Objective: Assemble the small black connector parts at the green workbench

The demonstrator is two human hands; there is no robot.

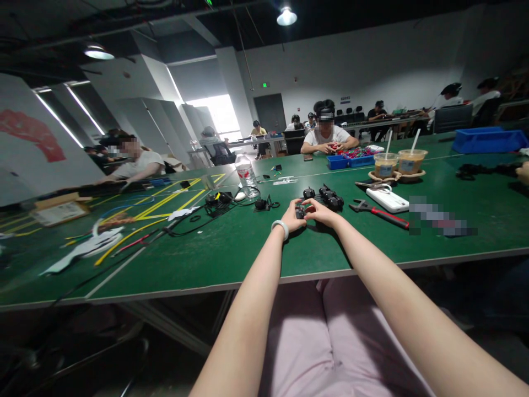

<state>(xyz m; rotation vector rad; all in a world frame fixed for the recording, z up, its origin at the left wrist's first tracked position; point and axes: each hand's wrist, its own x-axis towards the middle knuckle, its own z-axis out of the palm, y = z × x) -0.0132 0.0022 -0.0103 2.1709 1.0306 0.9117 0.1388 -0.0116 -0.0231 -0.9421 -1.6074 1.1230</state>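
Observation:
Both my hands meet above the green table, around a small black part [300,212] whose exact kind I cannot make out. My left hand [291,218], with a pale bangle at the wrist, grips it from the left, thumb and fingers curled. From the other side, the fingertips of my right hand [324,213] close on the same part. Just beyond my fingers lie a black device with rounded parts [330,197] and a smaller black piece [308,193]. To the left sits another small black part with a loop of cable [261,204].
Red-handled pliers [388,217], a white phone-like device [387,200] and two iced drinks [399,162] stand to the right. A water bottle [246,175] and black cables [221,199] are on the left. Across the green table [231,259], a person [326,138] sits behind blue bins [338,162].

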